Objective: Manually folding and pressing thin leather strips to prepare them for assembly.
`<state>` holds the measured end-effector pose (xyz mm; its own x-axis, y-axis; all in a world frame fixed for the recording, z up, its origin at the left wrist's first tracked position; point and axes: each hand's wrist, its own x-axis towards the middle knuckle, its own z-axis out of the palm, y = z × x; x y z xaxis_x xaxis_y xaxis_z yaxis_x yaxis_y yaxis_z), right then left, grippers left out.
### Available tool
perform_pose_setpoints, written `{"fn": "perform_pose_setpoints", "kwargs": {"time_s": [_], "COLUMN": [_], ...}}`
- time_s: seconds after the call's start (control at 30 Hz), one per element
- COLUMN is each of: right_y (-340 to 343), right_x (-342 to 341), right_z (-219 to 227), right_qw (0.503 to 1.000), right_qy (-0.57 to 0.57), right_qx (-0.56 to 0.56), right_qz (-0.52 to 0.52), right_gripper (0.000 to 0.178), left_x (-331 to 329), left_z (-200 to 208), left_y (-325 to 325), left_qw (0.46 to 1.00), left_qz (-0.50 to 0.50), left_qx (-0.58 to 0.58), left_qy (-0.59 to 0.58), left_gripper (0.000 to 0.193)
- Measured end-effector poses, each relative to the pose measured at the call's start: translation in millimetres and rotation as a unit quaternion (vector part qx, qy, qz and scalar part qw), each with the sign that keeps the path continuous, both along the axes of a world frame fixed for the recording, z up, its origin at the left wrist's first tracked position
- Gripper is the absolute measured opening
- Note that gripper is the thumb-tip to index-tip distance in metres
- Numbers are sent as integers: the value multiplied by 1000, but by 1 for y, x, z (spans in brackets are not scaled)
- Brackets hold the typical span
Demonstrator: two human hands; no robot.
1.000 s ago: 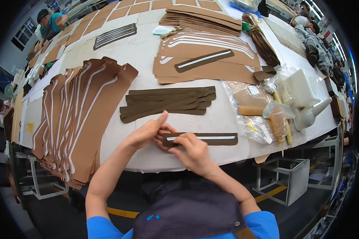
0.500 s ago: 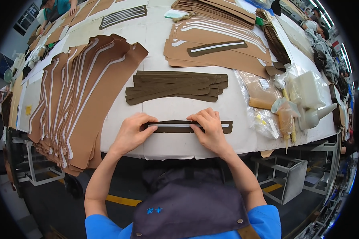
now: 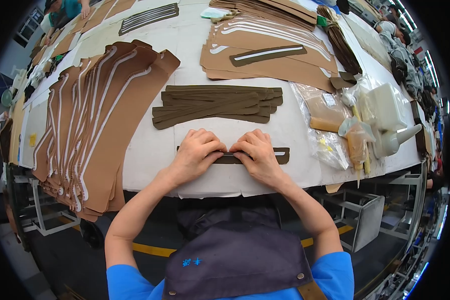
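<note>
A dark brown fabric or leather strip [image 3: 283,160] with a white band along its middle lies crosswise near the table's front edge. My left hand [image 3: 195,154] covers most of its left half, thumb and fingers pinched on its upper edge. Close beside it, my right hand [image 3: 257,156] pinches the strip the same way, fingertips almost meeting the left ones. Between the hands the edge looks folded over, though fingers hide most of it. Just beyond lies a loose pile of similar dark strips [image 3: 215,107] without visible white bands.
Fanned brown panels [image 3: 130,95] with white lines overhang the front edge at left. More brown panels [image 3: 270,37] lie at the far side, a white-banded strip [image 3: 268,55] on top. Plastic bags [image 3: 330,107] and a white squeeze bottle [image 3: 387,115] stand right. A co-worker [image 3: 65,12] is far left.
My left hand has slid right along the strip toward my right hand, which stays near its place. More of the strip's left half is now covered. The view has shifted slightly.
</note>
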<state>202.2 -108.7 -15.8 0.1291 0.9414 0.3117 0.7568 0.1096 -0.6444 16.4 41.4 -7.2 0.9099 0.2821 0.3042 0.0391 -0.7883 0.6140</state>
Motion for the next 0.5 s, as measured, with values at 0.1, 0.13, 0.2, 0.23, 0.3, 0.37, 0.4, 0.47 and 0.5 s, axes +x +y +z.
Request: {"fn": "perform_pose_setpoints", "kwargs": {"time_s": [0.1, 0.13, 0.2, 0.23, 0.3, 0.37, 0.4, 0.47, 0.5], "right_y": [0, -1, -2, -3, -5, -8, -9, -13, -17], "right_x": [2, 3, 5, 6, 7, 10, 12, 17, 23], "right_z": [-2, -3, -5, -6, -3, -3, -4, -4, -2], "right_qw": [999, 997, 994, 988, 983, 977, 974, 970, 971], "right_qy": [-26, -45, -76, -108, -132, -156, -166, -176, -178], "right_qx": [32, 57, 71, 85, 100, 114, 123, 130, 124], "right_qz": [20, 29, 46, 64, 75, 86, 96, 104, 104], "right_gripper": [18, 18, 21, 24, 28, 32, 33, 34, 36], "left_x": [-1, -1, -4, -5, -6, -8, -11, -18, -22], "left_z": [-6, -8, -8, -8, -6, -4, -3, -1, 0], "left_y": [1, 1, 2, 3, 3, 4, 6, 10, 13], "left_qw": [999, 999, 997, 994, 990, 984, 982, 980, 979], "left_qz": [-10, -13, -22, -29, -42, -55, -62, -72, -72], "left_qx": [15, 26, 56, 87, 123, 158, 169, 179, 186], "left_qy": [-26, -39, -49, -60, -58, -56, -52, -48, -43], "left_gripper": [17, 20, 25, 30, 35, 40, 40, 40, 40]}}
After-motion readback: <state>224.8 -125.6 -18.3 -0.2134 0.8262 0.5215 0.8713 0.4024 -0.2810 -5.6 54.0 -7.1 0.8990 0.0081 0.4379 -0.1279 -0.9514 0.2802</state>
